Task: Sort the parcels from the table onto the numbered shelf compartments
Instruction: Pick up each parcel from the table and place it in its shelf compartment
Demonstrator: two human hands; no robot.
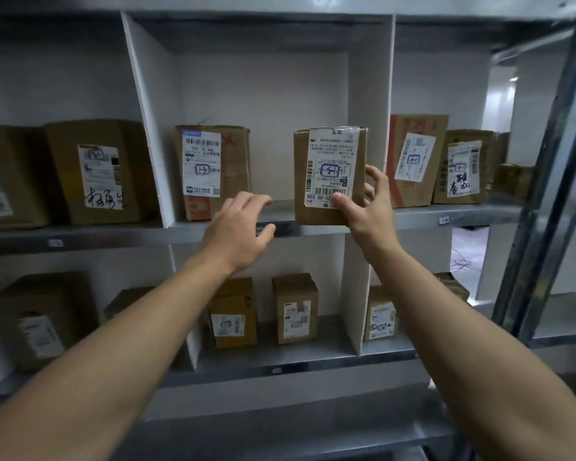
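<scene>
A brown cardboard parcel (330, 176) with a white label, upside down and marked with a boxed number, stands upright at the front edge of the middle compartment (280, 94). My right hand (368, 207) grips its lower right corner, thumb on the label, fingers round the side. My left hand (238, 227) hovers open just left of it, fingers spread above the shelf edge (193, 232), touching nothing. Another labelled parcel (213, 171) stands at the left of the same compartment.
White dividers (147, 121) (369, 94) wall the compartment. Neighbouring compartments left (97, 171) and right (416, 159) hold labelled boxes. The lower shelf (296, 309) carries several small parcels. A metal upright (552, 161) frames the rack at right.
</scene>
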